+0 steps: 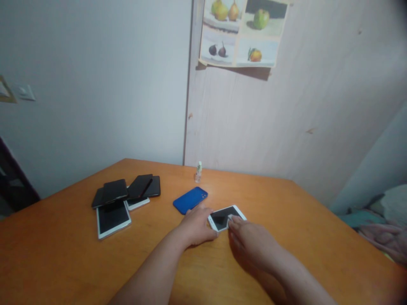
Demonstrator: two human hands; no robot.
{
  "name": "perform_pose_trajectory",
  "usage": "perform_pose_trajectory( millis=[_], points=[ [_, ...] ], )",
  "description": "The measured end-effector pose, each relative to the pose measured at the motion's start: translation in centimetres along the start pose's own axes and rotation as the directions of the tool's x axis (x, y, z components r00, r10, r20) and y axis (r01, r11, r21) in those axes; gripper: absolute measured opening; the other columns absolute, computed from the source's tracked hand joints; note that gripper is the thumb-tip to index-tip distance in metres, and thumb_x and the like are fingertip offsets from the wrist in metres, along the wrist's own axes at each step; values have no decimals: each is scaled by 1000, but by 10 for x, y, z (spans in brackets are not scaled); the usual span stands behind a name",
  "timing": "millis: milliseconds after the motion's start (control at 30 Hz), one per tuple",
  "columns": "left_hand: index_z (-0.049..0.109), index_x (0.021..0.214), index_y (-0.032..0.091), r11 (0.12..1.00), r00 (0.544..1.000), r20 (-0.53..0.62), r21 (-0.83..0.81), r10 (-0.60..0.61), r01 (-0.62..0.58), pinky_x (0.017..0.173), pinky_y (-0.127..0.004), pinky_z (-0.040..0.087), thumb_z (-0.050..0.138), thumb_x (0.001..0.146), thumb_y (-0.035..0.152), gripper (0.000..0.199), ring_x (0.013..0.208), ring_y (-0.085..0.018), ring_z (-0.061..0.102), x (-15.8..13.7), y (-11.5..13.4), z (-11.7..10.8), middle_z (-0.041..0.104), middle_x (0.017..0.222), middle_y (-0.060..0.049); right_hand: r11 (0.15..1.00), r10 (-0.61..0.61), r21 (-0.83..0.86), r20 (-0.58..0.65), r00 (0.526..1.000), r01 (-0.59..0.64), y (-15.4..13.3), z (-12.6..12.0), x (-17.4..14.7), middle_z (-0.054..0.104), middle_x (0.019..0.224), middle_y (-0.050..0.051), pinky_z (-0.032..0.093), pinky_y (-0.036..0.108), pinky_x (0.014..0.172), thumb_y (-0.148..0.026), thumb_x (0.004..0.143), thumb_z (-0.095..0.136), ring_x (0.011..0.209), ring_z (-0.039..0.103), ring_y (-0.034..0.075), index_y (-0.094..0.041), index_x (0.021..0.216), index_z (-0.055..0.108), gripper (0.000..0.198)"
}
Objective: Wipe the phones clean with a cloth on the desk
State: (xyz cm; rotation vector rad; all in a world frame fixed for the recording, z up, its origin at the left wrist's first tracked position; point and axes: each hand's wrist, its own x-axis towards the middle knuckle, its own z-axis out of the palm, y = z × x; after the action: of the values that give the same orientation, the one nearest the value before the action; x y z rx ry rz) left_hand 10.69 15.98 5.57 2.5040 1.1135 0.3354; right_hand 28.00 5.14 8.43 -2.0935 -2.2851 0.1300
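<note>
A white phone (219,219) with a dark screen lies face up on the wooden table. My left hand (197,226) grips its left end, thumb on the near edge and fingers at the far side. My right hand (251,237) is over the phone's right part, its fingers pressed together on a small white wipe (229,217) that touches the screen. Most of the wipe is hidden under the fingertips. Just beyond my left hand lies a blue phone (190,200) with its camera side up.
Several dark and white tablets (113,218) lie overlapping on the left of the table (152,237). A small clear bottle (199,173) stands near the back edge. Behind rises a wall with a fruit poster (237,38). Cloth items (384,228) are beyond the right edge.
</note>
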Motion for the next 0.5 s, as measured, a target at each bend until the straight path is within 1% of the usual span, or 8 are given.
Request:
perform_pose_trajectory(
  millis=[67,133,200,267,367,433,500],
  points=[
    [66,114,30,1000,1000,-15,-4,18,-18,90,-38,49,69,69,49,49,108,-29,61,1,-2,2,61,118,-6,993,-106,58,-5,994,106,-9,3,-2,53,145,17,41,43,111,-28,97,38,132,53,31,-11,138,58,49],
    [66,113,31,999,999,-19,-3,32,-32,89,-39,49,67,71,51,47,106,-29,62,1,-3,4,61,117,-6,981,-156,118,5,988,154,-12,6,-3,49,149,14,37,41,115,-29,97,39,137,48,28,-14,143,54,51],
    [66,113,31,1000,999,-17,-4,27,-27,90,-40,49,67,71,51,47,106,-29,62,1,-3,5,61,117,-6,982,-133,136,11,991,130,-8,5,-2,50,149,13,39,41,113,-31,97,40,135,50,28,-16,142,55,50],
    [66,113,31,1000,1000,-16,-6,15,-15,91,-40,49,69,70,51,48,107,-30,61,1,-3,4,60,117,-6,994,-43,96,-1,999,43,2,3,1,54,146,14,44,41,108,-31,97,40,129,56,29,-15,136,60,47],
    [66,114,32,1000,1000,-10,-7,26,-26,91,-40,49,70,69,49,48,107,-30,61,1,-3,3,60,116,-5,997,78,14,-13,997,-78,12,0,6,63,133,17,50,43,99,-29,97,37,115,65,31,-14,124,66,42],
    [66,114,33,1000,1000,-7,-4,30,-30,90,-41,50,69,69,49,48,107,-30,61,1,-3,4,60,117,-5,998,70,6,-20,997,-70,10,1,6,64,132,19,49,44,100,-28,97,38,116,64,31,-13,124,66,42],
    [66,116,32,1000,1000,-9,4,20,-20,90,-41,50,69,69,50,50,106,-30,62,1,-4,5,60,118,-6,999,-9,46,-23,1000,10,3,5,4,58,140,18,44,44,108,-29,96,40,126,57,31,-11,133,62,46]
  ],
)
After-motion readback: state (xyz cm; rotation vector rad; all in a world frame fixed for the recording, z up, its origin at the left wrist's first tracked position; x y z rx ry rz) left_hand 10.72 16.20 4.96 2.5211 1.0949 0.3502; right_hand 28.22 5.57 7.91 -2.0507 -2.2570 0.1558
